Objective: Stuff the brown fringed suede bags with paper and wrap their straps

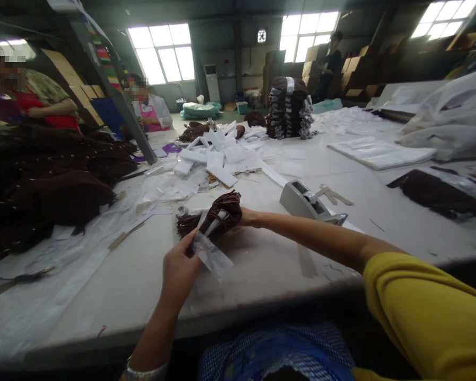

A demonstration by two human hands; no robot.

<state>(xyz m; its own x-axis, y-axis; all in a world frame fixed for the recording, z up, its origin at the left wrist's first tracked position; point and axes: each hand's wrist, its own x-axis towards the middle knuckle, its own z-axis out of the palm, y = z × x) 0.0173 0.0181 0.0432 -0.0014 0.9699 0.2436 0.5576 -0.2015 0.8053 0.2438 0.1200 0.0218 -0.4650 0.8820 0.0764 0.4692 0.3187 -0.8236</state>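
Observation:
A bundle of thin dark brown cords [227, 207] is on the white table in front of me, with a pale band round its middle. My left hand [182, 264] pinches a clear plastic strip [214, 256] between thumb and fingers at the bundle's near side; its loose end hangs over the table. From the right, my right hand [247, 217] grips the end of the bundle, its fingertips mostly hidden behind the cords. To the right of that hand stands a grey tape dispenser [303, 201].
White packets [218, 153] are heaped beyond the bundle. A tall strapped brown stack [289, 108] stands behind them. Dark brown bags [63, 196] pile up at left beside a metal post [137, 124]. Plastic sheets [381, 152] lie at right. Other people are across the table.

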